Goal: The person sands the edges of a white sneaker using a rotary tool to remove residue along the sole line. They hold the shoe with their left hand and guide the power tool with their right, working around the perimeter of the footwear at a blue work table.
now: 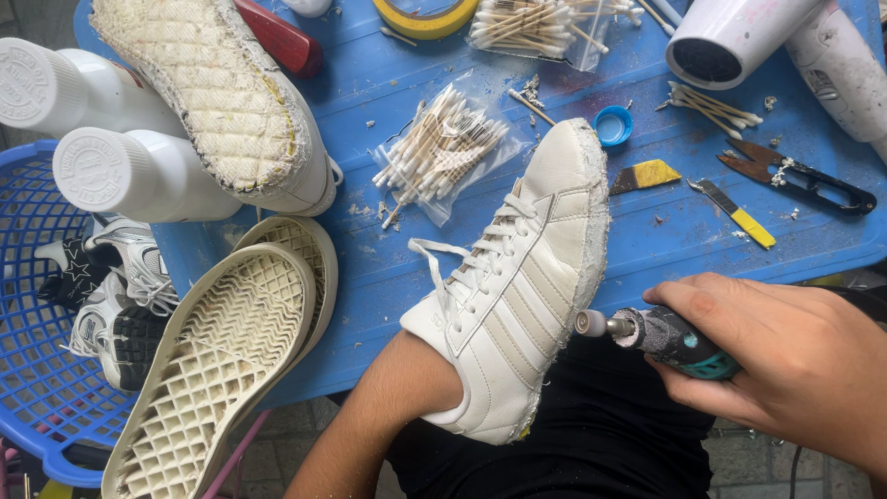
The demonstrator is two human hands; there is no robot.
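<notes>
Gripping the rotary tool, the right hand pressed its tip vs the white sneaker at the bench's near edge, w/ left hand hidden inside, grip unclear.

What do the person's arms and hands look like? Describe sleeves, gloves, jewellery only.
Both arms are bare: no sleeve shows on the left forearm, whose hand is hidden inside the white shoe. The right hand wears no glove, ring or watch that can be seen. Dark clothing shows below.
</notes>
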